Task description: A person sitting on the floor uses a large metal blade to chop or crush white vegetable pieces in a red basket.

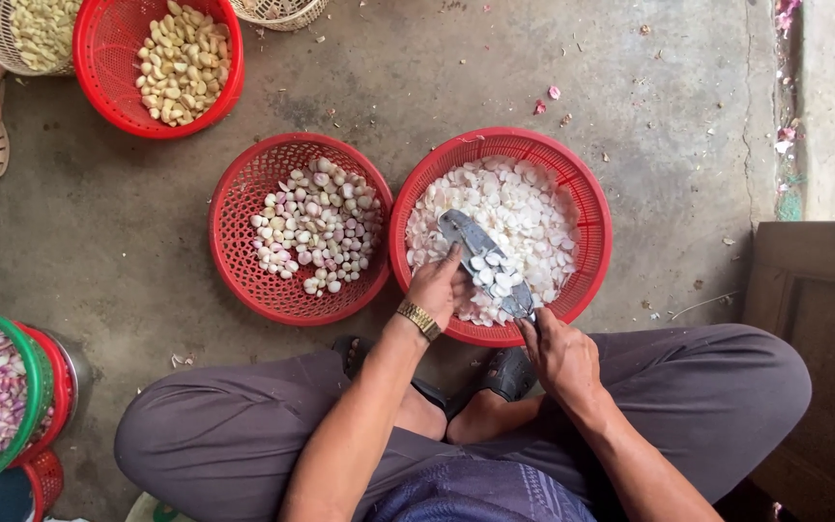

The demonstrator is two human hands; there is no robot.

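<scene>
Bare concrete floor spreads around us. Our right hand grips a flat metal slicer's near end; our left hand clasps its side. It slants up-left over the red plastic basket of pale slices.

Dull grey metal blade over the red plastic mesh basket; beside it, rough matt concrete floor.

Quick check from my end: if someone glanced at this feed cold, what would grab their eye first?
Probably the two red baskets on the concrete floor: the right basket heaped with pale slices, the left basket holding whole pinkish cloves. Over the right one, the right hand grips a metal slicer by its near end while the left hand rests against its side.
</scene>
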